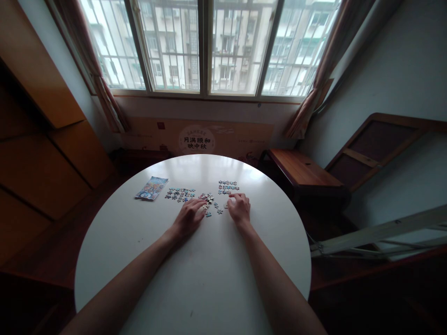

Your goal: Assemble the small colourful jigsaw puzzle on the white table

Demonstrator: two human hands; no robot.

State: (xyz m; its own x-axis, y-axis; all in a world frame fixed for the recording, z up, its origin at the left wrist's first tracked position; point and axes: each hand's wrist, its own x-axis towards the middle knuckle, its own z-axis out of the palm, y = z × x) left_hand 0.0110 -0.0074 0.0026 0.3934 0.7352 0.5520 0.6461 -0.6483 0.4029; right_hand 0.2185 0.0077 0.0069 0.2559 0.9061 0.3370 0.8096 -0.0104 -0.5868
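Your left hand (188, 217) lies open, fingertips on puzzle pieces (209, 199), seemingly to slide them; right hand (239, 209) curled beside pieces, grip unclear.

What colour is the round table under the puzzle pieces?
Plain glossy white; the table shows best in the head view.

Count at inspection:

- One round white tabletop (209, 279).
- Two hands on it: one left hand (188, 217) and one right hand (239, 208).
- One printed picture card (151, 188).
- Puzzle pieces lie in three lots: one left group (179, 194), one centre heap (208, 198) and one right group (228, 186).
- A few loose pieces (219, 210) lie between the hands.
- Single pieces are too small to count.
- One window (209, 46).
- Two curtains: one left curtain (104, 93) and one right curtain (314, 97).
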